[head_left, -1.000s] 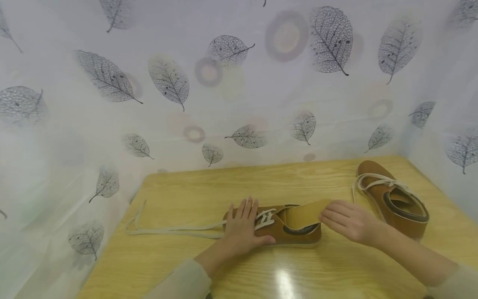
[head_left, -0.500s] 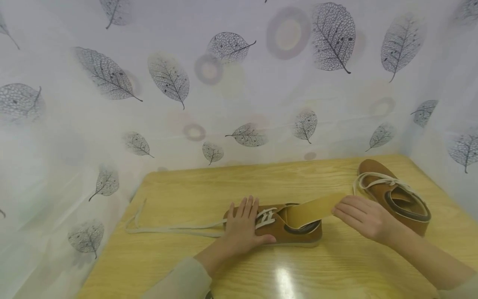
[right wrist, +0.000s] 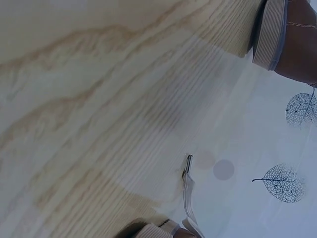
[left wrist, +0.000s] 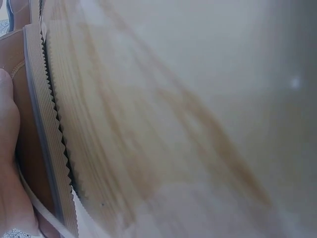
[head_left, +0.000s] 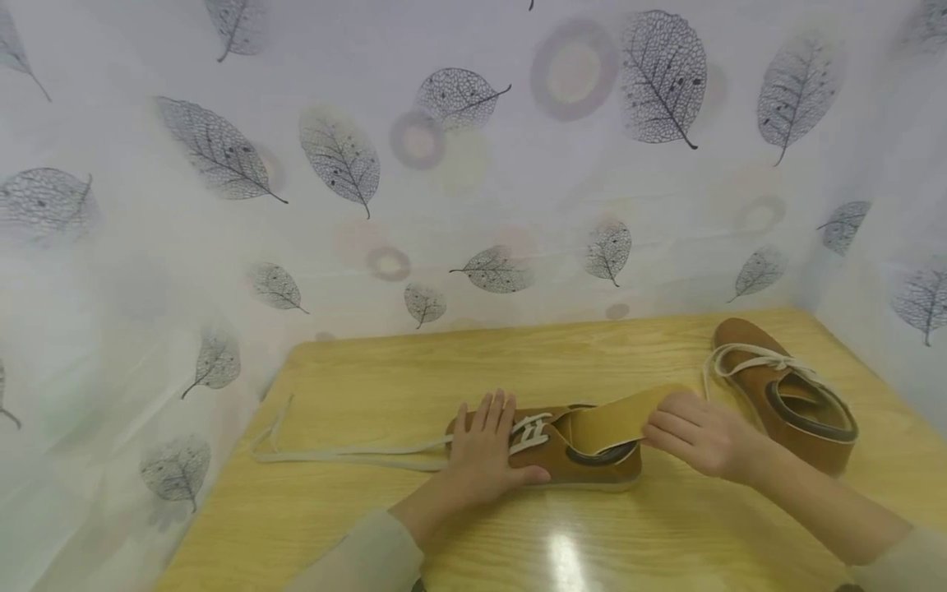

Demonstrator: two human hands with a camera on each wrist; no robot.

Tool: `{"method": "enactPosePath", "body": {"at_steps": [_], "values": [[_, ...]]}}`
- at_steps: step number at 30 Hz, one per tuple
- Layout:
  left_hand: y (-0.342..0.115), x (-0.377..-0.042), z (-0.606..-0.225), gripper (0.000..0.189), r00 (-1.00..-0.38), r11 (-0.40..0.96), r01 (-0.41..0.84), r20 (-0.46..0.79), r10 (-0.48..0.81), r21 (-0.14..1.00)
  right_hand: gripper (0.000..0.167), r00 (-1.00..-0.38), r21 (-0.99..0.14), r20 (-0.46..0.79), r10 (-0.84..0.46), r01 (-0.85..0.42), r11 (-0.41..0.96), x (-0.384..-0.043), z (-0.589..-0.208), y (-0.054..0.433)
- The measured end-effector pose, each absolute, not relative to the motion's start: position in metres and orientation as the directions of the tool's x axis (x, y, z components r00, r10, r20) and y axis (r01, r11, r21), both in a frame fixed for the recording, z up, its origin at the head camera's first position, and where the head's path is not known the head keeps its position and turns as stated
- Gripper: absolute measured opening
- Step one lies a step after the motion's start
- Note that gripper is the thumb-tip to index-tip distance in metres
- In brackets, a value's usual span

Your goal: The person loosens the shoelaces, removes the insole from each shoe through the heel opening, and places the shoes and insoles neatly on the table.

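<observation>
A brown lace-up shoe (head_left: 584,469) lies lengthwise on the wooden table, toe to the left. Spread over its toe and front, my left hand (head_left: 477,460) rests with straight fingers, the thumb along the near side. In the left wrist view the left hand (left wrist: 7,153) lies against the shoe's brown side (left wrist: 32,134) above its ridged sole. My right hand (head_left: 703,436) pinches the heel end of a tan insole (head_left: 610,423). The insole slopes up out of the shoe's opening, its front part hidden inside. The right fingertips are partly hidden behind the hand.
A second brown shoe (head_left: 802,427) stands at the table's right, its pale laces loosely looped. Long cream laces (head_left: 348,454) trail left from the first shoe. A leaf-patterned white curtain (head_left: 510,189) hangs behind and beside the wooden table (head_left: 518,543).
My right hand first drew the insole farther out to the right, then came back left and a little down toward the shoe. My left hand has stayed on the toe.
</observation>
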State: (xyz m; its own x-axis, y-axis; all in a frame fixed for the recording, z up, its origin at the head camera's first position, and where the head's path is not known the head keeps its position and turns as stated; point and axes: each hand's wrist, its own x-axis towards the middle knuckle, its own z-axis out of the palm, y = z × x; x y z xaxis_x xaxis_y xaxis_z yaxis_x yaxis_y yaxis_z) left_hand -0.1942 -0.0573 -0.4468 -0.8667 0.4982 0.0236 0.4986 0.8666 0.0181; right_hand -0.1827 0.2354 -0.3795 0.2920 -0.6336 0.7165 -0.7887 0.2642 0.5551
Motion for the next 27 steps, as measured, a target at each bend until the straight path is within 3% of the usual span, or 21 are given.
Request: {"method": "enactPosePath", "body": {"at_steps": [23,27], "values": [[-0.058,-0.195,-0.451,0.114,-0.870,0.870,0.492,0.054,0.490,0.022,0.032,0.210,0.520,0.715,-0.667,-0.798,0.306,-0.179,-0.379,0.262],[-0.058,-0.195,-0.451,0.114,-0.868,0.867,0.497,0.041,0.495,0.034,0.031,0.229,0.529,0.720,-0.655,-0.793,0.303,-0.181,-0.376,0.264]]}}
